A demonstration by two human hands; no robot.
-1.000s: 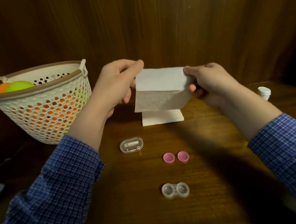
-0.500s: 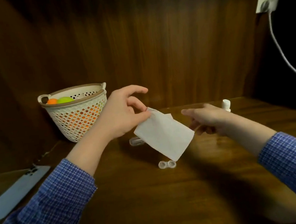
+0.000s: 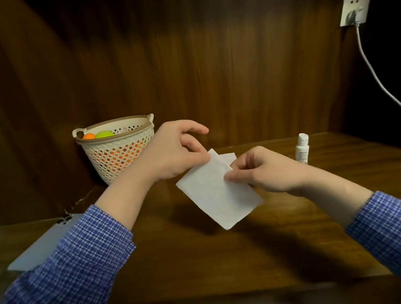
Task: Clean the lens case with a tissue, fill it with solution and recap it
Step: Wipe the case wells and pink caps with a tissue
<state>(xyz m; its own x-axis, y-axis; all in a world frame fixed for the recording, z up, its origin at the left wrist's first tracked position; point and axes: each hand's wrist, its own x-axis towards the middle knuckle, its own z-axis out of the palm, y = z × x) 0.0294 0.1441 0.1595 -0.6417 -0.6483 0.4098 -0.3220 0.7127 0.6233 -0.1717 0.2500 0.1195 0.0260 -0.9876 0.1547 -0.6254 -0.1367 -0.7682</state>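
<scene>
Above the middle of the wooden table [image 3: 204, 256], both hands held one folded white tissue [image 3: 219, 194] clear of the surface: the right hand [image 3: 267, 170] pinched its right edge, the left hand [image 3: 172, 152] its upper left corner. The lens case was hidden, probably behind the tissue. Toward the far right edge stood the solution bottle [image 3: 302, 149], capped and untouched. At the far left corner sat a perforated basket [image 3: 116, 150]. By my judgement, wiping had not begun; cleaning, filling and recapping all remained.
</scene>
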